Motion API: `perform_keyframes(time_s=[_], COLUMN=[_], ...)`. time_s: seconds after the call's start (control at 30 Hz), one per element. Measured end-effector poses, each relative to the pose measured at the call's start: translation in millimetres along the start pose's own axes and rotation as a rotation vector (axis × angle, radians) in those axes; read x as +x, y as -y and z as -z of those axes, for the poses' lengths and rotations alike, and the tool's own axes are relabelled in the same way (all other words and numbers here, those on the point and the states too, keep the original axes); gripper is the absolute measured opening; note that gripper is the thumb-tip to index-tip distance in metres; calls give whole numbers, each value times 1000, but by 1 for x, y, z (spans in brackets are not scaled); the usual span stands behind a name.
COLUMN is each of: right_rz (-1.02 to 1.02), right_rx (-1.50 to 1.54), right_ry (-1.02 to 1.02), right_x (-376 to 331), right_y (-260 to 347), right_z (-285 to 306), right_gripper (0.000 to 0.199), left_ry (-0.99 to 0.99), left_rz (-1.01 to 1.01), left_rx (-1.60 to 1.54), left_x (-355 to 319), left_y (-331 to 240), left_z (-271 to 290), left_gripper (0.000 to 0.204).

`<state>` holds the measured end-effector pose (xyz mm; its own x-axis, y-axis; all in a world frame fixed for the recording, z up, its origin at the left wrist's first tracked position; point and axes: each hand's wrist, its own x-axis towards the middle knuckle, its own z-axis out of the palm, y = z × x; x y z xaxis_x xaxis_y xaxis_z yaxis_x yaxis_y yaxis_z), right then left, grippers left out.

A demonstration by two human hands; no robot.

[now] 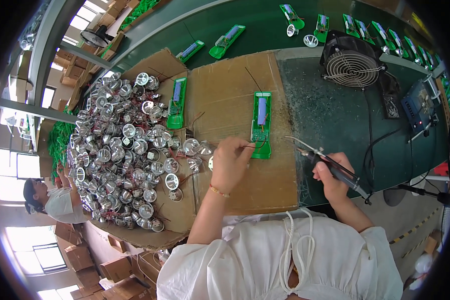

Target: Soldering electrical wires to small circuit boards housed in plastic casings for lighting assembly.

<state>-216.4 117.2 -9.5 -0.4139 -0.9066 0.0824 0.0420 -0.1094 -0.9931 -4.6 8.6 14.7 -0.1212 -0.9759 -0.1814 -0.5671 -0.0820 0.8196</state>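
On a brown cardboard sheet lies a green plastic flashlight housing. It carries a blue battery cell, a small circuit board and a long thin wire reaching away at the far end. My left hand is beside the board, thumb and fingers pinched on a thin dark wire. A silver part shows partly behind that hand. My right hand grips a soldering iron with a feed tube along it. Its tip points left and stays apart from the housing.
A heap of silver reflector cups fills a cardboard box at left, with another green housing beside it. A fan and a blue soldering station stand at right. Green housings line the far belt. A person is at far left.
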Motion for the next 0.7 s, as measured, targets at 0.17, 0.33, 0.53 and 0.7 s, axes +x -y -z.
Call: perform_keyframes(time_s=[0.17,0.33,0.53,0.7], right_rz=[106,92,103,33], right_rx=[-109,-139,-209,-90], right_ry=[155,158,188,129], right_x=[11,14,14,10], right_y=[-9,-14,-14,-9], right_z=[-23,-30,-30,-35], right_gripper=[14,14,15,14], left_ry=[-87,-74,-61,-47], left_rz=[-309,-340,-330,-281], left_rx=[100,142,106,62], left_x=[1,3,5,7], left_y=[15,16,19,19], left_z=[-13,-13,-11,-11], left_gripper=[13,12,14,14])
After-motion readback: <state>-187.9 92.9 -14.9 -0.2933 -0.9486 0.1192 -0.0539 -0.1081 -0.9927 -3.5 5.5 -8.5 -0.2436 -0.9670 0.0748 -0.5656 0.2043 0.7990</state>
